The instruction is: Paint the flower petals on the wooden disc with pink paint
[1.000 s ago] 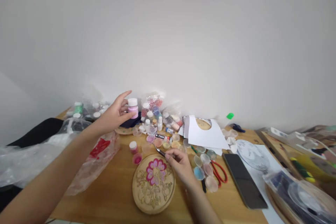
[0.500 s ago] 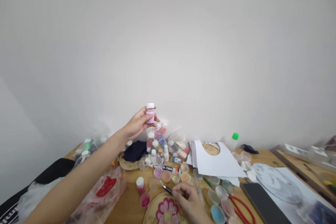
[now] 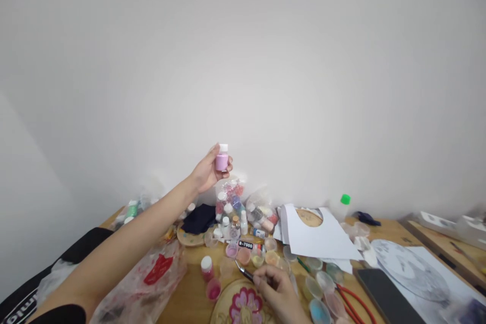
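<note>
My left hand (image 3: 207,172) is raised above the table, fingers wrapped round a small pink bottle (image 3: 221,160) with a white cap, held upright in front of the white wall. My right hand (image 3: 279,293) rests low at the frame's bottom edge, pinching a thin metal tool (image 3: 243,272) whose tip points left over a round wooden disc (image 3: 243,306) painted with a pink flower. Only the disc's top shows.
Clear bags of small bottles (image 3: 231,202) stand at the back. Several small paint cups (image 3: 273,258) lie about the disc. White paper (image 3: 319,235), red scissors (image 3: 353,304), a dark phone (image 3: 387,298), a green-capped bottle (image 3: 341,205) and a plastic bag (image 3: 152,273) crowd the wooden table (image 3: 190,293).
My left hand lifted the pink bottle up off the back of the table and holds it raised. The view tilted upward; my right hand kept its place with the tool.
</note>
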Available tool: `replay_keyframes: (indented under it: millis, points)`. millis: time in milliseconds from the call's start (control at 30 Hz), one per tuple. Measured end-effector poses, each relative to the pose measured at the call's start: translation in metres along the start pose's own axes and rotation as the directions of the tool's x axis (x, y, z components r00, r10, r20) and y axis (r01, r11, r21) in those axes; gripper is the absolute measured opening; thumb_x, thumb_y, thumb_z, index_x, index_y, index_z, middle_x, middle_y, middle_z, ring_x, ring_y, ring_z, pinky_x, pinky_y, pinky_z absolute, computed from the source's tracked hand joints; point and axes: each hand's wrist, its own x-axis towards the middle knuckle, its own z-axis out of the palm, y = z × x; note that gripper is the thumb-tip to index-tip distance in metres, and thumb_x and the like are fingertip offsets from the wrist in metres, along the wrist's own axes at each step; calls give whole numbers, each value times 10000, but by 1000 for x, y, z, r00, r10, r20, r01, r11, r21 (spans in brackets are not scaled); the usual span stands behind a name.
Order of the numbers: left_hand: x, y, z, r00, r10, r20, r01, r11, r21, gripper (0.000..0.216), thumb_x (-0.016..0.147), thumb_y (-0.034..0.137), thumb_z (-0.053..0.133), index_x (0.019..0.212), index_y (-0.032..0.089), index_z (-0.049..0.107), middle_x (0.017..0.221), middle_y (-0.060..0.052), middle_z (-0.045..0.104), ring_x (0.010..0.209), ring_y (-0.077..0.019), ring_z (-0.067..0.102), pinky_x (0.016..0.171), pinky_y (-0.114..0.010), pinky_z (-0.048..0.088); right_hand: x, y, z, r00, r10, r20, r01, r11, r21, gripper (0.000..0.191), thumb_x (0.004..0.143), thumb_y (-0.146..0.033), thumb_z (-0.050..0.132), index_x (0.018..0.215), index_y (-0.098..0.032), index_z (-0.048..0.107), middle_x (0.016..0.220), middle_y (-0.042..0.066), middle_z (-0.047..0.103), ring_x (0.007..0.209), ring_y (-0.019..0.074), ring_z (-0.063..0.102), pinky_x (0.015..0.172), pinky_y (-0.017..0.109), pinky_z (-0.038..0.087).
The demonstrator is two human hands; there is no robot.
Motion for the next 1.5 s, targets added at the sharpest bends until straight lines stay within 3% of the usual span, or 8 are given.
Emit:
replay_keyframes:
  millis: [100, 300, 433, 533, 667, 933, 1367, 1500]
  points:
    - [-1, 1, 5, 998, -9, -55, 6, 999, -53, 254, 1113, 381, 438, 956, 210, 542, 666, -11, 620, 490, -134, 549, 438, -195, 361, -2, 0, 0, 1000, -5, 27, 4, 1000, 19, 763, 618, -924, 761, 731, -170, 786, 579, -6, 525, 573, 121, 415, 579, 273, 338]
    - [-5, 3, 14, 998, -31, -49, 25, 994, -108, 571, 1136, 367, 139, 1048, 124, 649, 629, -52, 604, 465, -147, 541, 399, -210, 352, -6, -10, 3, 999, 21, 45, -21, 1000, 13, 806, 578, -960, 747, 735, -170, 774, 595, -12, 517, 583, 114, 404, 585, 271, 309]
    - [-5, 2, 16, 999, -17, -48, 12, 994, -105, 595, 1130, 473, 126, 1027, 176, 631, 614, -44, 599, 448, -158, 529, 376, -202, 331, -7, -13, 3, 998, 12, 59, -12, 1000, -7, 820, 595, -968, 726, 751, -165, 775, 598, -14, 505, 584, 114, 400, 583, 272, 298]
    - [-5, 2, 14, 999, -15, -35, 11, 993, -115, 534, 1137, 446, 151, 927, 199, 575, 610, -33, 600, 439, -142, 525, 370, -177, 315, -7, -13, 3, 998, -6, 55, 6, 1000, -14, 802, 617, -953, 726, 751, -164, 775, 582, -22, 482, 574, 112, 389, 579, 272, 299]
    - [-4, 3, 12, 1000, -13, -25, 10, 992, -127, 492, 1139, 367, 166, 1002, 191, 605, 625, -31, 609, 450, -140, 548, 370, -169, 326, -7, -11, 2, 998, -23, 50, 24, 1000, -18, 767, 644, -918, 743, 767, -162, 785, 586, -21, 486, 573, 113, 391, 577, 271, 312]
    - [-6, 6, 16, 998, -18, -67, 9, 993, -121, 511, 1137, 471, 232, 886, 185, 572, 613, -24, 571, 428, -125, 501, 357, -163, 282, -9, -14, 1, 998, -19, 66, 20, 1000, -21, 715, 654, -880, 767, 755, -172, 786, 597, -16, 501, 581, 121, 410, 579, 270, 342]
    - [-10, 9, 17, 997, -18, -78, 8, 992, -124, 482, 1141, 371, 184, 999, 190, 607, 629, -27, 577, 439, -131, 506, 364, -163, 274, -9, -17, 2, 998, 4, 60, -1, 999, -39, 697, 655, -858, 773, 740, -166, 781, 589, -26, 496, 583, 111, 385, 598, 265, 339]
    - [-8, 8, 13, 998, -6, -58, -2, 992, -129, 554, 1137, 457, 156, 1071, 186, 635, 641, -40, 592, 446, -143, 517, 365, -179, 280, -10, -16, 2, 999, -10, 52, 12, 1000, -28, 684, 654, -858, 782, 732, -179, 778, 586, -18, 517, 587, 121, 407, 596, 271, 350]
